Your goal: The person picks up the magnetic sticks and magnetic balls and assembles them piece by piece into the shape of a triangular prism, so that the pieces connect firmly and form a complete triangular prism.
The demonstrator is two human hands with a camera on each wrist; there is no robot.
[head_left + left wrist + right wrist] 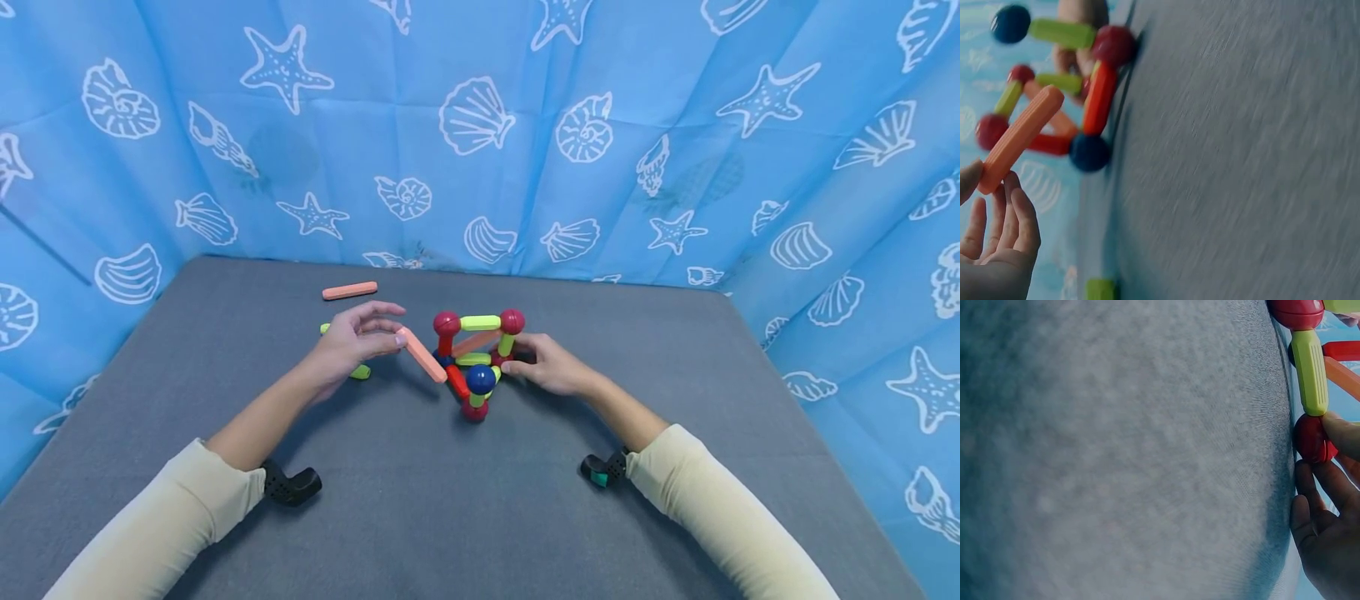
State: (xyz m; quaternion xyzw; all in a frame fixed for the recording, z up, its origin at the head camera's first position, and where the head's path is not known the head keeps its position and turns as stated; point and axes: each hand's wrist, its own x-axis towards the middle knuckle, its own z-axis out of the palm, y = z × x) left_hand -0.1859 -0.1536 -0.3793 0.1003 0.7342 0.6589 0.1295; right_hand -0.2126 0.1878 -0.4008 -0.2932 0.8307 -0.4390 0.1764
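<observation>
Between its thumb and fingertips my left hand (348, 342) pinches one end of a salmon-orange rod (423, 357). The rod slants, its free end close to the left side of a ball-and-rod structure; in the left wrist view the rod (1019, 140) overlaps the structure, so contact is unclear. Red and blue balls joined by green, red and orange rods make up this structure. A blue ball (481, 379) tops its near upright, above a red ball (474, 410). My right hand (555, 367) grips a red base ball (1311, 439) at the structure's right side.
Another salmon rod (349, 290) lies at the back left of the grey table (450, 517). A green piece (361, 372) shows beside the left hand, partly hidden by it. A blue shell-patterned curtain (480, 200) hangs behind the table.
</observation>
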